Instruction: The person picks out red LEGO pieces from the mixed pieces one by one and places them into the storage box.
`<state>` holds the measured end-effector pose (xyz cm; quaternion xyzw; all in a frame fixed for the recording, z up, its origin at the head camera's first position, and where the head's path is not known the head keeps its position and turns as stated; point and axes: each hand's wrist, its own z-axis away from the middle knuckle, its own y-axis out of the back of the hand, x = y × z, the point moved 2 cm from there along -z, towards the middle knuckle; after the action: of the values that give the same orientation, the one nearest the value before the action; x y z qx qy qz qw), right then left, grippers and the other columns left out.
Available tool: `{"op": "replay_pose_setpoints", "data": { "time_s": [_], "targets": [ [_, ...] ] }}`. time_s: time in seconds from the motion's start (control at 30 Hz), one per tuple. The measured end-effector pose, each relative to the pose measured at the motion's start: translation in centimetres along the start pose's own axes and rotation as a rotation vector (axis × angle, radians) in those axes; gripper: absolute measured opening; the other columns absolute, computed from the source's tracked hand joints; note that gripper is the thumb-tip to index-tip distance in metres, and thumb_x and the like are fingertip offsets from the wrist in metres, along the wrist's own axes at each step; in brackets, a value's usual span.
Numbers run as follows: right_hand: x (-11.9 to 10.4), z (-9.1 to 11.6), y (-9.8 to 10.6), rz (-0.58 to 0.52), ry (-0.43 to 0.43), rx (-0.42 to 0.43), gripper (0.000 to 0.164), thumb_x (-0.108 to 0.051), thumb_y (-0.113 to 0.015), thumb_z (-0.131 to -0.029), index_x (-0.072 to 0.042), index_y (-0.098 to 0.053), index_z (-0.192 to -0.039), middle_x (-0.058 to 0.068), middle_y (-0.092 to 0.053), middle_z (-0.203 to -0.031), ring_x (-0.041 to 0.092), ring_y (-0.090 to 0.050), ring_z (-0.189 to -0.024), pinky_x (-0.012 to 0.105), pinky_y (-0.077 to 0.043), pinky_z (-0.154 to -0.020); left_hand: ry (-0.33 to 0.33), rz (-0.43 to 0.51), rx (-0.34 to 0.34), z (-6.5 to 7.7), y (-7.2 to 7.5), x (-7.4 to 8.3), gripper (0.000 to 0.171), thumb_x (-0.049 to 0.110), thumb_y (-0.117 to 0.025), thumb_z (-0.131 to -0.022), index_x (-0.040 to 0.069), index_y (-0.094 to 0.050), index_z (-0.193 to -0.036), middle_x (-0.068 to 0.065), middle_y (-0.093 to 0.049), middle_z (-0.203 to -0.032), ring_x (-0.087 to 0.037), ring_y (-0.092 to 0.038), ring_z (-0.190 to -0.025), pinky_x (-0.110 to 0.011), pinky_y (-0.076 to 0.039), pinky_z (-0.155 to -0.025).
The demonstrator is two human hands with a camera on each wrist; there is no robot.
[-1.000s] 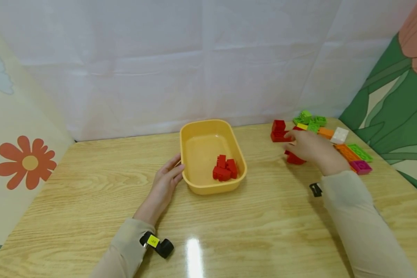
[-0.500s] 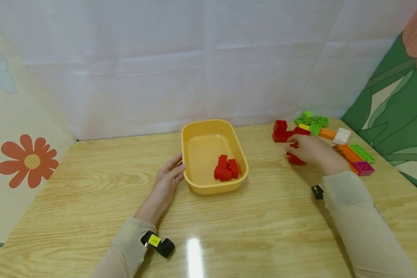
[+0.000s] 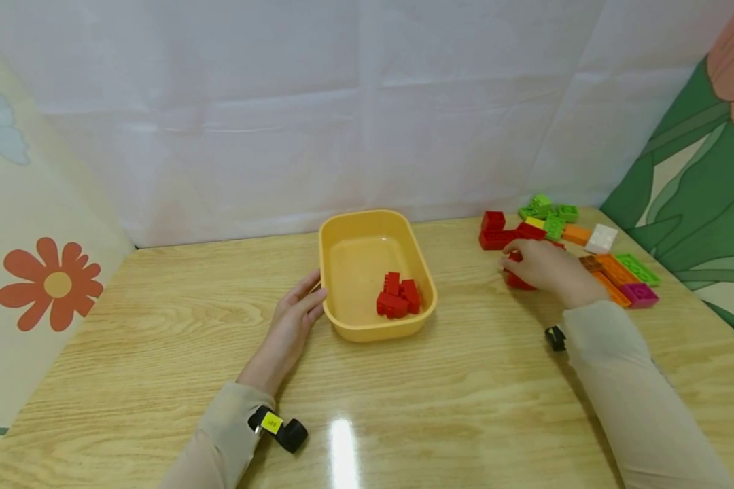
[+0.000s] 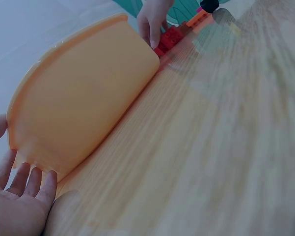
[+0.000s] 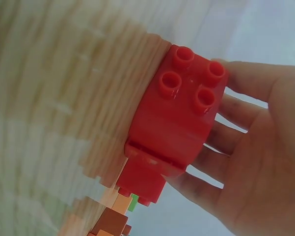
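A yellow plastic bin (image 3: 376,333) stands mid-table with several red toy building bricks (image 3: 394,305) in its near right corner. My left hand (image 3: 289,322) rests against its left side; in the left wrist view the fingers (image 4: 34,182) touch the outer wall, with the thumb by the rim. To the right, my right hand (image 3: 549,268) holds a red building brick (image 5: 169,123) with a curved side and round studs, low at the tabletop. Part of that brick is hidden under the hand in the head view. Beyond it lie more red bricks (image 3: 495,239).
Green bricks (image 3: 553,225), a white brick (image 3: 601,239), orange bricks (image 3: 618,270) and a magenta brick (image 3: 639,295) lie at the table's right side. A white cloth (image 3: 251,136) hangs along the back edge. Each wrist wears a black camera strap (image 3: 272,424).
My right hand has shifted slightly over the red brick, uncovering a bit more red behind it. My left hand and the bin keep their places.
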<state>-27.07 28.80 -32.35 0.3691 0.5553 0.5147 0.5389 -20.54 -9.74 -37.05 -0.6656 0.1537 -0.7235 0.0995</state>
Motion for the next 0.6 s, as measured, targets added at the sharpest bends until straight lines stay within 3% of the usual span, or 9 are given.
{"op": "replay_pose_setpoints", "data": {
  "time_s": [0.23, 0.6],
  "targets": [
    [-0.14, -0.08, -0.05, -0.006, 0.011, 0.028, 0.043, -0.026, -0.049, -0.094, 0.008, -0.057, -0.12, 0.033, -0.06, -0.12, 0.044, -0.055, -0.105, 0.066, -0.044, -0.094, 0.004, -0.003, 0.0, 0.02, 0.0, 0.04, 0.052, 0.003, -0.047, -0.094, 0.0, -0.033, -0.144, -0.015, -0.033, -0.153, -0.026, -0.037, -0.133, -0.01, -0.052, -0.085],
    [0.04, 0.09, 0.09, -0.002, 0.018, 0.035, 0.039, -0.025, -0.052, -0.094, 0.006, -0.06, -0.118, 0.03, -0.064, -0.116, 0.041, -0.058, -0.1, 0.065, -0.047, -0.09, -0.001, -0.02, -0.011, -0.04, 0.05, -0.17, 0.053, 0.004, -0.047, -0.094, 0.0, -0.032, -0.145, -0.015, -0.033, -0.153, -0.025, -0.038, -0.132, -0.01, -0.051, -0.087]
  ]
}}
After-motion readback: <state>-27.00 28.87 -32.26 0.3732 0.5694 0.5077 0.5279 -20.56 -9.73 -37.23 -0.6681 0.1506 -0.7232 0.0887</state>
